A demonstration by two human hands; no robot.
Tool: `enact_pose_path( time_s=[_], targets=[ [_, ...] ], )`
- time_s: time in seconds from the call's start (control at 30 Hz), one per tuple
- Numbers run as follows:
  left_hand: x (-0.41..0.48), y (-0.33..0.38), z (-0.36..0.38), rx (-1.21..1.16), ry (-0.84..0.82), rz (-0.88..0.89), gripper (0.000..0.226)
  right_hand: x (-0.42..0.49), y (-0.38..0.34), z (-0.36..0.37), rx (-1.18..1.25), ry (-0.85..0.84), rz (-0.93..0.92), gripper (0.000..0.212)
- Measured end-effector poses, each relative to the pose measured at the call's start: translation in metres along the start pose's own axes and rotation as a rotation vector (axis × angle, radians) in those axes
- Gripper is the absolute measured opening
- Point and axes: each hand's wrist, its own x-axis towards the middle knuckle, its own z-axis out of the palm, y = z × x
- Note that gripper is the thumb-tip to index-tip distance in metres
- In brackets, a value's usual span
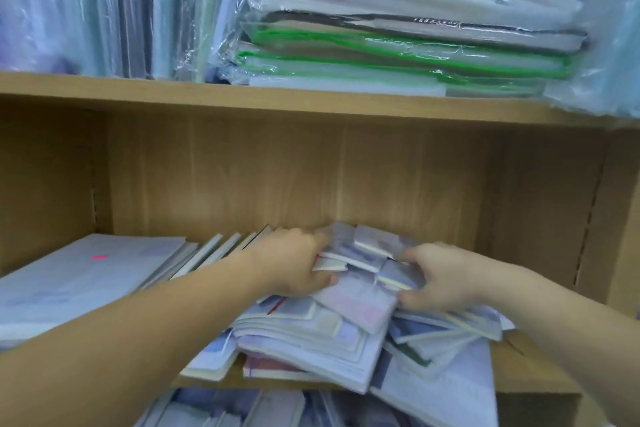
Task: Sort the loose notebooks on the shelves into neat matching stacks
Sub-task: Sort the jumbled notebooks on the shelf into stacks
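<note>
Upper shelf, left: wrapped books [86, 10] standing upright, packed tight on the upper board [242, 97].
Upper shelf, right: a flat wrapped stack [398, 45], with green edges showing low in it.
Middle shelf, left end: a tidy flat stack [86, 274], pink tag on top, and just beside it a few leaning notebooks [221, 250] tipped over to the left.
Left hand [294, 267]: reaching in, fingers curled over the top and thumb under, clamped on the left side of the small bundle [363, 260].
Small bundle: pale little notebooks, askew, held between both hands near the back of the shelf [526, 357], above the loose pile [329, 350].
Right hand [440, 274]: fingers on top, thumb low, pinching the bundle's right side.
Loose pile: a messy heap spilling over the shelf's front edge, centre to right.
Below: more notebooks [242, 409], blurred.
</note>
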Motion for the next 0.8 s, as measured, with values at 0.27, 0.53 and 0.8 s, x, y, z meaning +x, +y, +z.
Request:
enact_pose_path(
  time_s=[0.27, 0.53, 0.8],
  targets=[
    [0.01, 0.026, -0.014, 0.146, 0.046, -0.019, 0.059, -0.03, 0.003, 0.001, 0.029, -0.013, -0.002, 0.04],
    [-0.036, 0.046, -0.059, 0.161, 0.622, 0.178, 0.051, -0.034, -0.036, -0.029, 1.562, 0.323, 0.391, 0.033],
    [-0.101, -0.037, -0.064, 0.32, 0.574, 0.162, 0.051, -0.026, -0.106, -0.045, 1.527, 0.278, 0.313, 0.018]
  ],
)
